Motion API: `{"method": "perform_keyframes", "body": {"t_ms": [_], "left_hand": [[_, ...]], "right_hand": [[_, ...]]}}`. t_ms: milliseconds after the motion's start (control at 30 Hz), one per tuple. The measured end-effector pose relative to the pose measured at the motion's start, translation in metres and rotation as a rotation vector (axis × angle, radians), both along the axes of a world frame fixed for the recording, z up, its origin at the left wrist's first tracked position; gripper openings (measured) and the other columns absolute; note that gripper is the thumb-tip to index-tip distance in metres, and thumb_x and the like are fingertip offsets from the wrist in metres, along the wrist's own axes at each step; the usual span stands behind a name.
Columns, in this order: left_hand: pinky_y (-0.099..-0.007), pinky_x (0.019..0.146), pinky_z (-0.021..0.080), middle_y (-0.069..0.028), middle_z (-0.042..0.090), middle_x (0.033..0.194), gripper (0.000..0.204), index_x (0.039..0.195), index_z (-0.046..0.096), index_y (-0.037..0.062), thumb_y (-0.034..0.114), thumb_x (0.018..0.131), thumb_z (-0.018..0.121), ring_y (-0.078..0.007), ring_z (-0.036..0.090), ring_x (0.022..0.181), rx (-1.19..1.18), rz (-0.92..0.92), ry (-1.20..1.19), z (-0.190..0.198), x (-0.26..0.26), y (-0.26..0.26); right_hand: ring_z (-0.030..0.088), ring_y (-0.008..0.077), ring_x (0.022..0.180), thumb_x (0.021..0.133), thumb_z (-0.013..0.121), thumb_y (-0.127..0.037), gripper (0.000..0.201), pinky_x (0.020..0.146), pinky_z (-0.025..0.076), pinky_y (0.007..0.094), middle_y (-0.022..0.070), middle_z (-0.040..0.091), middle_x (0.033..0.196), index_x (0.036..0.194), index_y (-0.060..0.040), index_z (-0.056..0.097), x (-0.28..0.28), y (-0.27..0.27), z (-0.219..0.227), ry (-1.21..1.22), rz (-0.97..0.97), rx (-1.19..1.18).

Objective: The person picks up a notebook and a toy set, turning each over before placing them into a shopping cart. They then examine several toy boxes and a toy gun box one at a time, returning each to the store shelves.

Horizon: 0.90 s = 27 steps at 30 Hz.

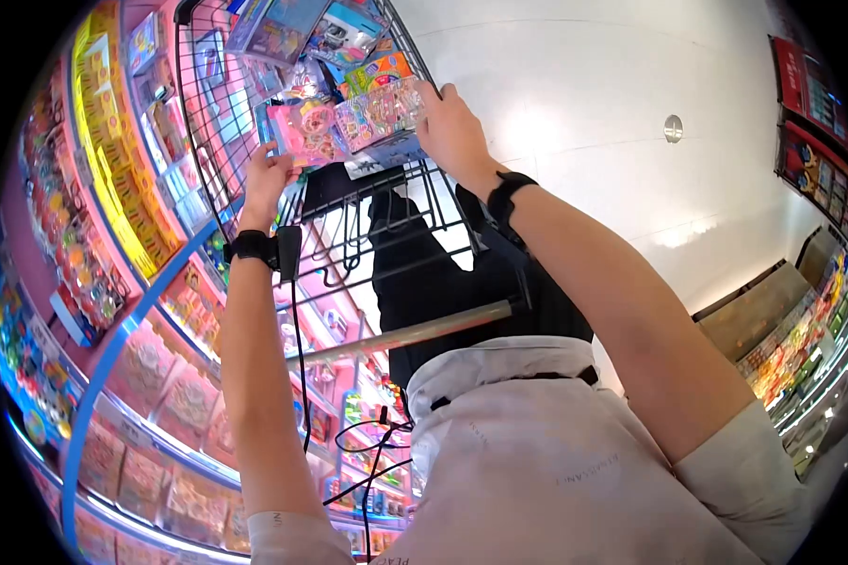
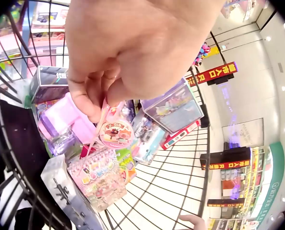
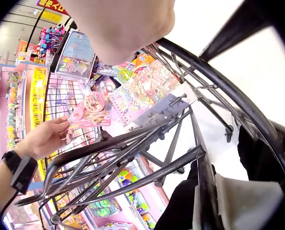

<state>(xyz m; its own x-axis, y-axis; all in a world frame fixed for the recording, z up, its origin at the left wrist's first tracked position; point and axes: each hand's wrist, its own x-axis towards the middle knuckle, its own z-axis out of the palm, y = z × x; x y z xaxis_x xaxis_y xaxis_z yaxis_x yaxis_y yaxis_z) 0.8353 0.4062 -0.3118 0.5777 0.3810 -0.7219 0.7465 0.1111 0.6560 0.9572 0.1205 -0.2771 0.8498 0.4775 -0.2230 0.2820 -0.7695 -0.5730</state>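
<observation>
Thumb and fingers of my left hand [image 1: 269,179] [image 2: 137,48] [image 3: 42,139] pinch the edge of a pink toy pack [image 1: 306,132] [image 3: 92,111] with a round label [image 2: 116,133], held over the shopping cart. My right hand [image 1: 457,132] [image 3: 125,28] hovers at the cart's right side, beside a glittery pink pack [image 1: 382,111] [image 2: 99,177] [image 3: 145,88]. In the left wrist view one of its fingertips [image 2: 193,221] shows apart from that pack; its other fingers are mostly hidden. Under the glittery pack lies a grey box with gun pictures [image 2: 68,191] [image 3: 166,108].
The wire cart [image 1: 193,113] also holds a purple-edged box [image 2: 173,108], an orange-green pack [image 1: 377,73] and a pink-purple toy [image 2: 68,117]. Shelves of toys [image 1: 151,377] line the left. The cart handle [image 1: 415,330] crosses before my waist. A black cable [image 1: 297,348] hangs from my left wrist.
</observation>
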Motion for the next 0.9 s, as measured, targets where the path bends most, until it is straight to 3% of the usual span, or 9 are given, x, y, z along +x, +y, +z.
{"method": "perform_keyframes", "body": {"t_ms": [133, 300, 400, 533, 667, 733, 800, 833, 900], "left_hand": [[-0.0245, 0.063, 0.051, -0.0089, 0.063, 0.087, 0.045, 0.133, 0.042, -0.0054, 0.003, 0.091, 0.055, -0.0151, 0.064, 0.072, 0.042, 0.094, -0.009, 0.049, -0.012, -0.043], [-0.0253, 0.068, 0.051, -0.0085, 0.064, 0.094, 0.048, 0.136, 0.041, -0.003, 0.004, 0.092, 0.058, -0.0157, 0.064, 0.076, -0.087, 0.447, -0.166, 0.096, -0.045, -0.088], [-0.0263, 0.074, 0.051, -0.0065, 0.064, 0.096, 0.052, 0.14, 0.037, -0.0034, 0.004, 0.093, 0.058, -0.0154, 0.063, 0.084, -0.212, 0.636, -0.284, 0.123, -0.061, -0.121], [-0.0269, 0.075, 0.051, -0.0056, 0.063, 0.097, 0.05, 0.14, 0.038, -0.0041, 0.002, 0.094, 0.056, -0.014, 0.061, 0.081, -0.195, 0.673, -0.443, 0.146, -0.077, -0.146], [-0.0277, 0.077, 0.05, -0.0054, 0.063, 0.097, 0.048, 0.14, 0.039, -0.0034, 0.003, 0.095, 0.056, -0.0135, 0.06, 0.082, -0.223, 0.862, -0.519, 0.191, -0.087, -0.166], [-0.0298, 0.079, 0.05, -0.0062, 0.064, 0.1, 0.047, 0.139, 0.041, 0.0, 0.004, 0.095, 0.057, -0.0144, 0.061, 0.084, -0.243, 0.915, -0.561, 0.206, -0.092, -0.172], [-0.0295, 0.079, 0.05, -0.0065, 0.065, 0.099, 0.047, 0.139, 0.041, 0.0004, 0.004, 0.095, 0.057, -0.0148, 0.062, 0.083, -0.231, 0.92, -0.631, 0.218, -0.096, -0.178], [-0.0292, 0.078, 0.051, -0.0063, 0.065, 0.098, 0.047, 0.138, 0.041, 0.0005, 0.004, 0.095, 0.058, -0.0147, 0.063, 0.083, -0.225, 0.932, -0.656, 0.224, -0.095, -0.182], [-0.0286, 0.077, 0.051, -0.006, 0.065, 0.096, 0.047, 0.138, 0.042, 0.0005, 0.005, 0.094, 0.058, -0.0146, 0.063, 0.081, -0.219, 0.948, -0.678, 0.228, -0.093, -0.186]], "right_hand": [[0.06, 0.0378, 0.09, 0.08, 0.062, -0.005, 0.046, 0.07, 0.055, 0.0454, 0.0199, 0.05, 0.1, 0.123, -0.0081, 0.047, 0.002, 0.002, 0.002, 0.061, 0.008, -0.04], [0.06, 0.0404, 0.091, 0.078, 0.065, -0.007, 0.051, 0.073, 0.055, 0.0472, 0.0216, 0.049, 0.105, 0.125, -0.0106, 0.046, 0.007, -0.005, 0.004, 0.101, 0.077, -0.001], [0.06, 0.0429, 0.09, 0.078, 0.064, -0.009, 0.053, 0.075, 0.054, 0.0498, 0.0234, 0.048, 0.107, 0.127, -0.0125, 0.044, 0.02, -0.021, -0.005, 0.2, 0.28, 0.041], [0.058, 0.0469, 0.093, 0.079, 0.064, -0.013, 0.06, 0.084, 0.049, 0.0494, 0.0303, 0.05, 0.106, 0.133, -0.0149, 0.039, 0.049, -0.043, -0.005, 0.379, 0.581, 0.15], [0.054, 0.0458, 0.1, 0.08, 0.065, -0.016, 0.057, 0.089, 0.045, 0.0481, 0.0304, 0.052, 0.105, 0.131, -0.0086, 0.041, 0.03, -0.063, 0.002, 0.411, 0.473, 0.115], [0.055, 0.0373, 0.096, 0.081, 0.068, -0.018, 0.049, 0.089, 0.046, 0.0421, 0.0255, 0.054, 0.105, 0.125, -0.0084, 0.048, 0.014, -0.068, 0.017, 0.245, 0.438, 0.175], [0.054, 0.0352, 0.1, 0.081, 0.069, -0.018, 0.04, 0.09, 0.045, 0.0405, 0.0227, 0.055, 0.107, 0.116, -0.0067, 0.054, -0.005, -0.067, 0.03, 0.18, 0.324, 0.268], [0.054, 0.0394, 0.103, 0.083, 0.066, -0.019, 0.039, 0.091, 0.045, 0.044, 0.0231, 0.055, 0.112, 0.116, -0.0043, 0.054, -0.009, -0.065, 0.044, 0.169, 0.353, 0.391], [0.056, 0.0343, 0.103, 0.084, 0.067, -0.02, 0.037, 0.089, 0.046, 0.0417, 0.0193, 0.057, 0.109, 0.114, -0.0033, 0.055, -0.02, -0.061, 0.07, 0.303, 0.293, 0.509]]}}
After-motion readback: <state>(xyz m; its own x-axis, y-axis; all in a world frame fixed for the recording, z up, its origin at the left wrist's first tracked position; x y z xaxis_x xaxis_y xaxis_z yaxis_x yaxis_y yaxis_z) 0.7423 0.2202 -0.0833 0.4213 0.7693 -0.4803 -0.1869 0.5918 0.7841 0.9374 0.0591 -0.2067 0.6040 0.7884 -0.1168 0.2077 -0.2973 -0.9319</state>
